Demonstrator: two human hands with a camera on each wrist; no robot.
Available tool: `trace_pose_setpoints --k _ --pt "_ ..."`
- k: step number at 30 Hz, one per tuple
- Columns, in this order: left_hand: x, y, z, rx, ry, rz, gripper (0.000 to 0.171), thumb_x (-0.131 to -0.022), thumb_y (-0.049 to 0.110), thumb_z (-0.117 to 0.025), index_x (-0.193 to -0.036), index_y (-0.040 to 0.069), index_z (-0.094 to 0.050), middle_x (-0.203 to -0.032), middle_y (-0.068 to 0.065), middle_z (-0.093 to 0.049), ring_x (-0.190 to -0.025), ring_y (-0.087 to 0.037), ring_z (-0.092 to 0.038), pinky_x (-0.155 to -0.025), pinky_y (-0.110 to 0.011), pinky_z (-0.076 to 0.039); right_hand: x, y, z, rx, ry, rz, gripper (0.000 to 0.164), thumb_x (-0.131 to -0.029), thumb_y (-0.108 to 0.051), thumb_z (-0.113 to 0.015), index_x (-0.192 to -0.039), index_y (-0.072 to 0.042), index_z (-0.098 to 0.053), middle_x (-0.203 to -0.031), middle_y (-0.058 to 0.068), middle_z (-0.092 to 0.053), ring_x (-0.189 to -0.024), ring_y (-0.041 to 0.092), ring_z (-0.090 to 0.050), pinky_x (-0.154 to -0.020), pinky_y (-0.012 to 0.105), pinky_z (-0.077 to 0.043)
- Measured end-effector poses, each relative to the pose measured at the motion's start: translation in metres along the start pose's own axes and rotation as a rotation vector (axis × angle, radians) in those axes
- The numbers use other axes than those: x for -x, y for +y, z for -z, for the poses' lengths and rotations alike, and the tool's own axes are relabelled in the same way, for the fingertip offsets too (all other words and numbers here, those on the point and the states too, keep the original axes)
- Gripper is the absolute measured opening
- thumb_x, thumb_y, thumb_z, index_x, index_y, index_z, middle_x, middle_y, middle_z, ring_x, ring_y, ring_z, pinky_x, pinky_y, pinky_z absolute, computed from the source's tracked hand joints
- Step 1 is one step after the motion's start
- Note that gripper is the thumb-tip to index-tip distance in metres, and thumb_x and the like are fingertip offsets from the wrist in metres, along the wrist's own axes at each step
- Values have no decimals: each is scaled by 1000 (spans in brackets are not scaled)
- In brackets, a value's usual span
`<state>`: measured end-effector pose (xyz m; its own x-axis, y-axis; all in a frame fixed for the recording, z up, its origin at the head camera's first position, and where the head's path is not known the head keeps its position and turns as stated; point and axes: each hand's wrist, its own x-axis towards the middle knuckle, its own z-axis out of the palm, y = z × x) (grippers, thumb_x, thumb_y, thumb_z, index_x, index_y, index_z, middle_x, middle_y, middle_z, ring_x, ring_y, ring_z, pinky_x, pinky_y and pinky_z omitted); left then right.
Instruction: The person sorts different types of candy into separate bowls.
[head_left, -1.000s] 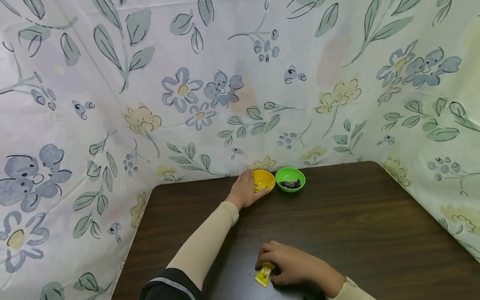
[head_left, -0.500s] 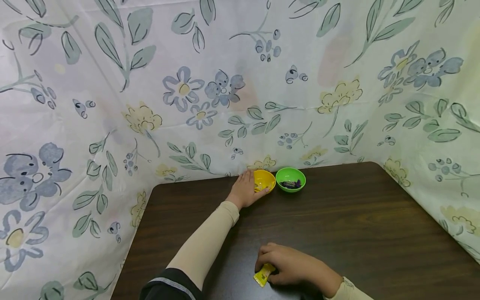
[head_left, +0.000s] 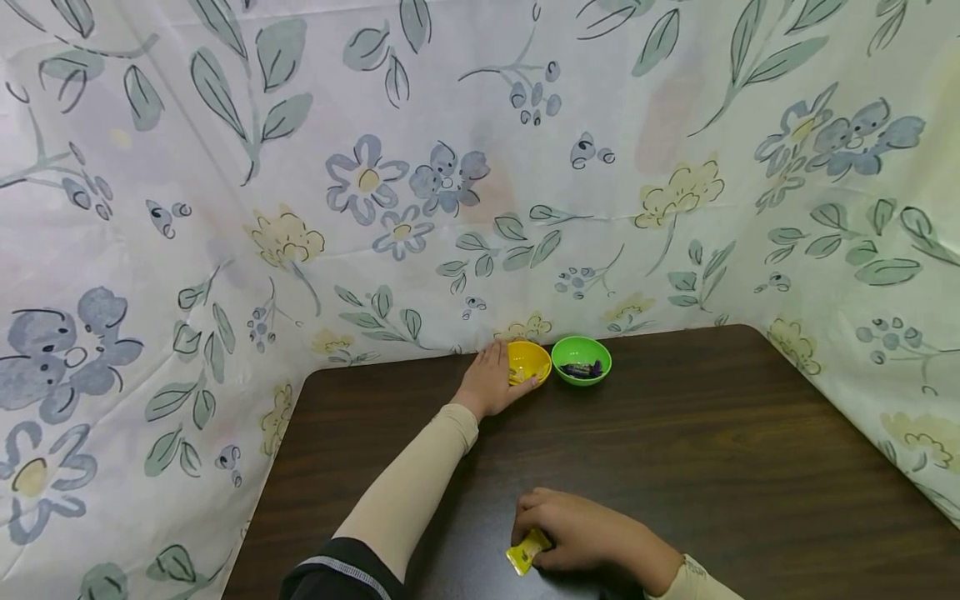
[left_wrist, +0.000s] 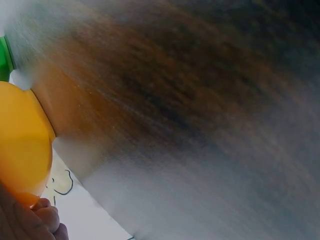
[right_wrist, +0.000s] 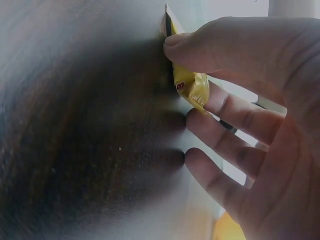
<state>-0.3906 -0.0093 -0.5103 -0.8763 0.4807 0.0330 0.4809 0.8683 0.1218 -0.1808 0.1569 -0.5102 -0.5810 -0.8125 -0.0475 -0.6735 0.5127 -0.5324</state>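
Note:
At the far edge of the table, my left hand [head_left: 486,383] holds the side of a yellow bowl [head_left: 537,357], its thumb along the near rim. Small yellow pieces show inside, partly hidden by the hand. In the left wrist view, fingertips [left_wrist: 48,216] curl at the edge of the yellow bowl [left_wrist: 22,145]. Near the front of the table, my right hand [head_left: 581,532] pinches a yellow wrapped candy [head_left: 527,552] between thumb and fingers. The right wrist view shows the candy [right_wrist: 192,90] close beside the tabletop, its wrapper end sticking out past the thumb.
A green bowl [head_left: 592,346] with dark purple wrapped pieces stands just right of the yellow one. Behind them hangs a white floral cloth [head_left: 480,275], which also runs along both sides of the dark wooden table [head_left: 712,433].
The right hand has shifted slightly downward in view, and the candy has turned a little, its free end swinging left. The left hand and both bowls have stayed put.

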Motion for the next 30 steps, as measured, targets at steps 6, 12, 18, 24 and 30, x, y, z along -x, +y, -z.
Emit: trace_pose_setpoints --k 6,12,18,24,30 --pt "2 2 2 19 -8 6 107 -102 79 -33 -168 -4 -19 -176 -21 -23 -164 -32 -25 -134 -43 -21 0 -1 0 -11 -2 11 21 -93 -19 -82 -112 -28 -77 -109 -20 -64 -99 -4 -52 -82 15 -48" --pt "2 2 2 22 0 7 106 -102 78 -34 -167 -4 -20 -175 -21 -25 -162 -33 -28 -134 -44 -22 2 0 -1 9 16 45 20 -93 -19 -81 -111 -28 -78 -108 -19 -64 -98 -4 -52 -82 14 -47" --pt "1 1 1 8 4 5 107 -101 79 -33 -167 -5 -21 -175 -22 -25 -162 -34 -28 -134 -44 -22 1 -2 1 4 4 41 21 -93 -18 -81 -111 -26 -77 -108 -18 -64 -99 -4 -52 -82 14 -48" --pt "1 2 1 6 -12 14 107 -101 79 -33 -167 -4 -20 -176 -21 -23 -163 -32 -26 -134 -43 -21 1 -2 1 -12 -5 37 21 -94 -18 -80 -113 -26 -76 -110 -19 -63 -101 -5 -53 -84 15 -49" --pt "0 2 1 -5 -12 13 106 -102 79 -33 -167 -4 -21 -175 -21 -24 -163 -32 -27 -134 -43 -22 1 -1 2 -21 1 40 21 -94 -18 -80 -114 -25 -75 -111 -17 -64 -102 -5 -53 -85 15 -50"
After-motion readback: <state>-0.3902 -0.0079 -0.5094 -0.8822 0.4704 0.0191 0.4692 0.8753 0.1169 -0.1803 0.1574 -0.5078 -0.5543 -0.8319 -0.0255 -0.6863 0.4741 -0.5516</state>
